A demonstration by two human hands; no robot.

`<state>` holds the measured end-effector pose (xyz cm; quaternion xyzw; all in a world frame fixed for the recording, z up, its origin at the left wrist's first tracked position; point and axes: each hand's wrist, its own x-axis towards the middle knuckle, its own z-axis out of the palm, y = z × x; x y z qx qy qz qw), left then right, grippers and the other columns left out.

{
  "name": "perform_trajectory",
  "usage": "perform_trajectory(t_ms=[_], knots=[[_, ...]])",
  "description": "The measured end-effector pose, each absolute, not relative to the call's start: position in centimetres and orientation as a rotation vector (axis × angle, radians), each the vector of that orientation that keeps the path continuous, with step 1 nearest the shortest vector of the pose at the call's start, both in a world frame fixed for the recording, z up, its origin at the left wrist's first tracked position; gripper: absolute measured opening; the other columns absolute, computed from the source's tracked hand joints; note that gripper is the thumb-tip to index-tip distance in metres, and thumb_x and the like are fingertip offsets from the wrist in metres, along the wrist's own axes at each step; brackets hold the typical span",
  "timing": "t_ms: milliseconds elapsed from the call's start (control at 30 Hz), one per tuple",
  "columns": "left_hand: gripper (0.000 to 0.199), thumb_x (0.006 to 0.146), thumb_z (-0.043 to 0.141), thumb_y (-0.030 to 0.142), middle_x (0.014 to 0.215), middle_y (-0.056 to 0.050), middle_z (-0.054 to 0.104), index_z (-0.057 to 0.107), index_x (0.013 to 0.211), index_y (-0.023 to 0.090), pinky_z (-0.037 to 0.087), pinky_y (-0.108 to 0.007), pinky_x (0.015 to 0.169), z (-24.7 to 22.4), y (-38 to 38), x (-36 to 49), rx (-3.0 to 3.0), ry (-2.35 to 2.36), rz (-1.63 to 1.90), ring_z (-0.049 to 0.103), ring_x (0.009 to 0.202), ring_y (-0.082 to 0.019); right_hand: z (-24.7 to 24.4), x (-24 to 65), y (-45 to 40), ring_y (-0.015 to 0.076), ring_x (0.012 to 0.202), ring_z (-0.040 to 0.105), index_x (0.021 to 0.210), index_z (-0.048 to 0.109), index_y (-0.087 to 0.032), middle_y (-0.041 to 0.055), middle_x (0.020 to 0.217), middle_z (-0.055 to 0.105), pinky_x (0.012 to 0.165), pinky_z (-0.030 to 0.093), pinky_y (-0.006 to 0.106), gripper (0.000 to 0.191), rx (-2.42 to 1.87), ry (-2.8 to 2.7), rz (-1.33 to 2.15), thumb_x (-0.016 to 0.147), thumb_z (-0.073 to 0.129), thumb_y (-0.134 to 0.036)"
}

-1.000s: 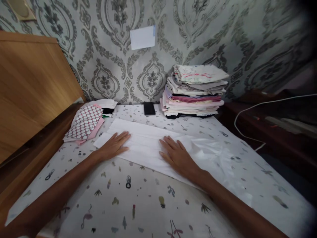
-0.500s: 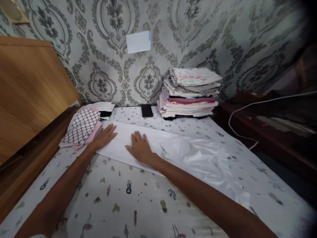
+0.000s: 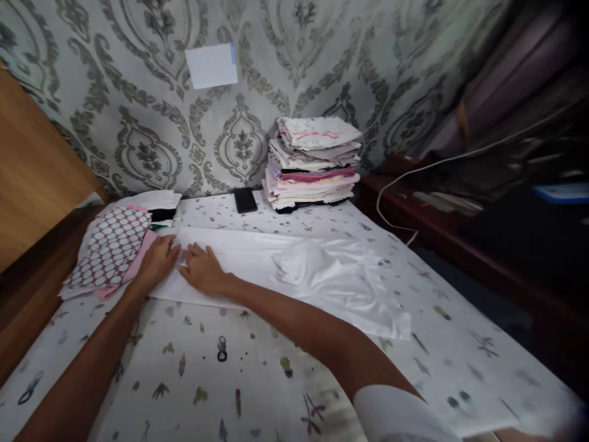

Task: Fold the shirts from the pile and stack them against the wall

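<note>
A long white garment (image 3: 248, 261) lies across the printed bedsheet, smooth at its left part and crumpled toward the right. My left hand (image 3: 159, 261) rests at the garment's left end, palm down, with its fingers slightly bent but not closed. Close beside it, my right hand (image 3: 202, 270) lies on the smooth part of the white fabric, fingers apart. Left of my left hand is a pile of cloth topped by a red-and-white patterned piece (image 3: 113, 242), with a pink edge under it.
A tall stack of folded clothes (image 3: 313, 169) stands against the patterned wall. Left of it lies a black phone (image 3: 245, 200). Folded white and black cloths (image 3: 161, 205) sit at the back left. A white cable (image 3: 442, 162) hangs over dark furniture on the right; a wooden panel (image 3: 37, 166) stands left.
My right hand has slid left along the white garment, coming close to my left hand. My left hand's fingers have bent a little. The view has turned right.
</note>
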<state>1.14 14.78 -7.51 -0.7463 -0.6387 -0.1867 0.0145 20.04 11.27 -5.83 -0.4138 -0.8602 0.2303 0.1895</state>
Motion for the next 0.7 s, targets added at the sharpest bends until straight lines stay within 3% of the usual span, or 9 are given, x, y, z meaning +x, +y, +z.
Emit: perform_trajectory(t_ms=[167,333,467,700], knots=[[0.053,0.092,0.035,0.047,0.120,-0.019,0.063,0.055,0.127,0.012,0.046,-0.045,0.097,-6.7,15.0,2.2,-2.289,-2.076,-0.535,0.059,0.113,-0.034,-4.5,24.5,9.8,0.0257,0.151,0.025,0.141,0.050,-0.012,0.0153,0.160,0.036,0.123,0.019,0.047,0.050,-1.210,-2.197,0.863,0.095,0.048,-0.031],[0.036,0.084,0.048,0.046,0.107,-0.019,0.069,0.062,0.100,0.017,0.048,-0.045,0.086,-4.5,15.9,2.8,-2.098,-2.549,-0.379,0.063,0.108,-0.038,-5.5,27.0,10.1,0.0262,0.132,0.053,0.114,0.069,-0.018,0.0104,0.136,0.063,0.117,0.033,0.043,0.032,-1.174,-1.452,1.225,0.086,0.058,-0.027],[0.035,0.075,0.059,0.056,0.081,-0.011,0.070,0.056,0.069,0.022,0.049,-0.036,0.072,-3.4,16.0,1.8,-2.049,-2.733,-0.396,0.067,0.093,-0.034,-7.0,26.4,11.2,0.0246,0.114,0.064,0.108,0.068,-0.019,0.0103,0.118,0.070,0.103,0.048,0.045,0.032,-1.129,-1.164,1.324,0.090,0.047,-0.036],[0.034,0.069,0.067,0.054,0.055,0.000,0.059,0.055,0.068,0.022,0.043,-0.028,0.047,-3.0,15.8,1.3,-2.075,-2.968,-0.699,0.062,0.056,-0.022,-7.8,25.6,11.4,0.0244,0.108,0.068,0.108,0.065,-0.019,0.0146,0.114,0.069,0.095,0.056,0.042,0.033,-0.960,-0.818,1.560,0.088,0.053,-0.042]])
